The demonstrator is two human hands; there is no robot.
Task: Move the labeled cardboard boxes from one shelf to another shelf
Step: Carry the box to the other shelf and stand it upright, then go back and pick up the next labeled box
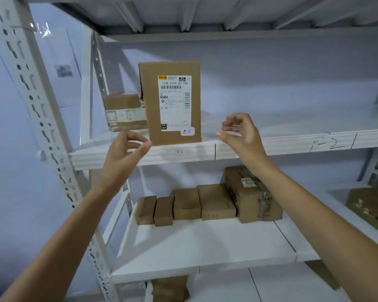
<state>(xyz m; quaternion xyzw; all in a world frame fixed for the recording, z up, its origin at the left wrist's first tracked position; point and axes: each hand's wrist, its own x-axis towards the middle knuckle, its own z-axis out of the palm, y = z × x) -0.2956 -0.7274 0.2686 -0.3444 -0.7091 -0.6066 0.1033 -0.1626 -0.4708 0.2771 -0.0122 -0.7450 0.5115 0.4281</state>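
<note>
A tall cardboard box with a white shipping label [172, 103] stands upright near the front edge of the upper shelf [271, 144]. Behind it to the left rests a smaller labeled box [123, 111]. My left hand [127, 149] hovers just left of the tall box's lower corner, fingers curled and apart, holding nothing. My right hand [238, 131] hangs to the right of the box, a short gap away, fingers loosely spread and empty. On the lower shelf [205, 247] a row of several brown boxes [207, 203] lines the back.
A perforated white upright post [42, 118] frames the rack on the left. Another box [371, 208] lies on the neighbouring shelf at the right. A further box [170, 288] shows below the lower shelf. The upper shelf's right part is bare, marked with handwriting [332, 142].
</note>
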